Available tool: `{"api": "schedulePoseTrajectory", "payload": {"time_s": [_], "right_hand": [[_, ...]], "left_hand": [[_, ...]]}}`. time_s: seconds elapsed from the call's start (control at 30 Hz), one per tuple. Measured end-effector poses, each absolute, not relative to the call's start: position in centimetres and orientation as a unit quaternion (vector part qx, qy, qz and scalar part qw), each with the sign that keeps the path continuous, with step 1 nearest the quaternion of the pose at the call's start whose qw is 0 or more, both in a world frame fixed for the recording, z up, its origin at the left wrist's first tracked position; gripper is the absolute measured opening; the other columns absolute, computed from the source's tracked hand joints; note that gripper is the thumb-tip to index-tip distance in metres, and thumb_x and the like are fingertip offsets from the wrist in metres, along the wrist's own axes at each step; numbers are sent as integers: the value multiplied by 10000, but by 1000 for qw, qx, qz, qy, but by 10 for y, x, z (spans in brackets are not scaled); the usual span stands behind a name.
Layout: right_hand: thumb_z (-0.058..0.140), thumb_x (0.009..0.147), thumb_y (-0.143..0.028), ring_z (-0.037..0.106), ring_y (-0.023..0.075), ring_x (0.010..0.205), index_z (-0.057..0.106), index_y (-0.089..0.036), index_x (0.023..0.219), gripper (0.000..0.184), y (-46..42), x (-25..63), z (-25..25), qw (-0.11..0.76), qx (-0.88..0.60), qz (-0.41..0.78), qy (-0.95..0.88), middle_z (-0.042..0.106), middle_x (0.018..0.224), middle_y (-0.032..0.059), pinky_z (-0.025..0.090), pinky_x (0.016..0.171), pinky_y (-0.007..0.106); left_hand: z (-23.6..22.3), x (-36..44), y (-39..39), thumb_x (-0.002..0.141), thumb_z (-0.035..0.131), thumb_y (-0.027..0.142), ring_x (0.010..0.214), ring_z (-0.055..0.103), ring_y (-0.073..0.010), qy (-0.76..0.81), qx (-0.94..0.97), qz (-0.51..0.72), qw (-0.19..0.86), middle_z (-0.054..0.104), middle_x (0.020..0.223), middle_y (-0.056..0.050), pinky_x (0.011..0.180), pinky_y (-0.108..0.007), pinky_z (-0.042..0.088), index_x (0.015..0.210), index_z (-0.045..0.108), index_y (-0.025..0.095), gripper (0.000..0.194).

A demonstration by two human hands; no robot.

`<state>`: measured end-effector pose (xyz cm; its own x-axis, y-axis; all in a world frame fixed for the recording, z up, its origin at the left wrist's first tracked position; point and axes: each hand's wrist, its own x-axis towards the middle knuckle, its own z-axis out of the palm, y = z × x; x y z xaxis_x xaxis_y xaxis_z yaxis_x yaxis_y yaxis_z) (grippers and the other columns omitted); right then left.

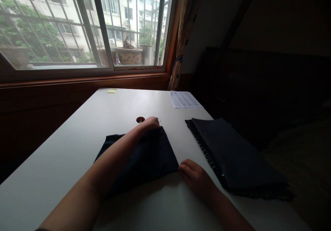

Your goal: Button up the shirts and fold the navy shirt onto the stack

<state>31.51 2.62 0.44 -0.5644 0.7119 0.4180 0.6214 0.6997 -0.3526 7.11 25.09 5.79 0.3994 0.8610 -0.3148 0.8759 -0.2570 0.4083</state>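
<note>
A dark navy piece of cloth (152, 158) lies on the white table, partly hidden under my left forearm. My left hand (152, 123) reaches across it and pinches its far right corner. At the near right corner, my right hand (192, 174) has its thumb and fingers closed on the cloth's edge. Between the two hands the right edge of the cloth runs fairly straight. To the right of my right hand lies a stack of dark cloth pieces (232, 151) with uneven, layered edges.
The white table (64, 144) has a round cable hole (140, 119) just beyond the cloth. Printed paper (184, 100) lies at the far right, and a yellow sticky note (111, 91) at the far left. A barred window (108, 27) and a tied curtain (177, 69) stand behind.
</note>
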Motion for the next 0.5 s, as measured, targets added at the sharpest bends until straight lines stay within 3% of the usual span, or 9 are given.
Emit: {"api": "schedulePoseTrajectory", "payload": {"time_s": [0.5], "right_hand": [[448,966,-86,555,178,759,598,-205,922,196,26,315,4,266,-372,74,-886,590,835,53,479,692,301]], "left_hand": [[54,59,249,959,608,358,1052,636,-238,526,809,6,261,620,1235,-86,885,-424,561,1217,610,165,323]]}}
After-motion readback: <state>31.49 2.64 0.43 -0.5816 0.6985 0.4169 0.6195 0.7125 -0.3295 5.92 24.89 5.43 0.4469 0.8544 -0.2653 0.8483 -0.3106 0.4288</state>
